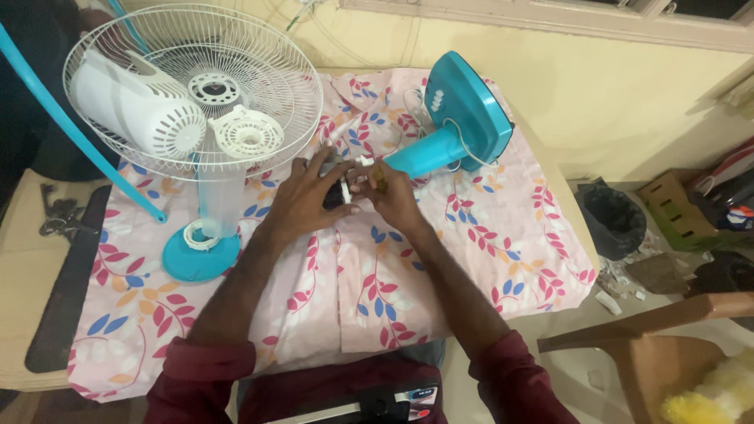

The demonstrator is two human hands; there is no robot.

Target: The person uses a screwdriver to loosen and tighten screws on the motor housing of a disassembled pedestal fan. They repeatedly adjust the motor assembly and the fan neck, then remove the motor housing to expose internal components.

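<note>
Both hands meet at the middle of the desk [487, 259], their grip closed on one small dark part [339, 194] with a white stub at its end. Left hand [302, 200] wraps the part from the side, fingers curled over its top, which steadies it just above the cloth. Right hand [393, 192] pinches the near end between thumb and fingertips; a small yellowish piece [378, 177] shows at its fingers, too small to identify. Holding the part between two hands keeps it off the soft surface and square to the eyes.

A floral pink cloth [440, 298] covers the desk, likely to catch small pieces and protect the top. Just beyond the hands lies a teal fan base [463, 126] on its side, its stem pointing toward them, so the underside is within reach. To the left stands a white wire fan guard [267, 71] with a white motor housing [133, 106] resting in it, above a round teal foot [196, 257]. A black bin [613, 220] sits on the floor at right.
</note>
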